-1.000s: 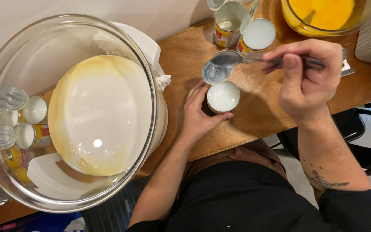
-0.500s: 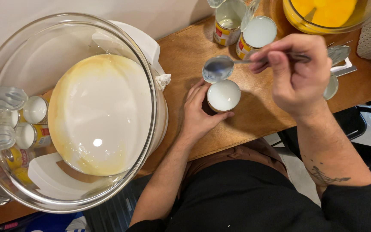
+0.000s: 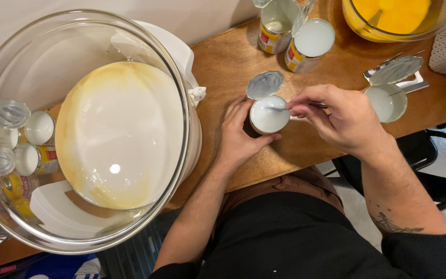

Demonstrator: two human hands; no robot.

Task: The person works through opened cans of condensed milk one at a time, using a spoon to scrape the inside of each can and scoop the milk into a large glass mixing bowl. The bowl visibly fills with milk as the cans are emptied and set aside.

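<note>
Left hand [image 3: 241, 139] wrapped around an open can [image 3: 268, 115] of white liquid on the wooden counter [image 3: 223, 67], grip closed on its side. Right hand [image 3: 339, 119] pinching a spoon [image 3: 285, 109], bowl now dipped in the can (half a second ago lifted above it). Left: big glass bowl [image 3: 6, 77] of pale cream. Farther: more opened cans [image 3: 311, 44], yellow-filled bowl [image 3: 388, 18] cut off by the top edge. Spoon handle mostly hidden under the fingers.
</note>
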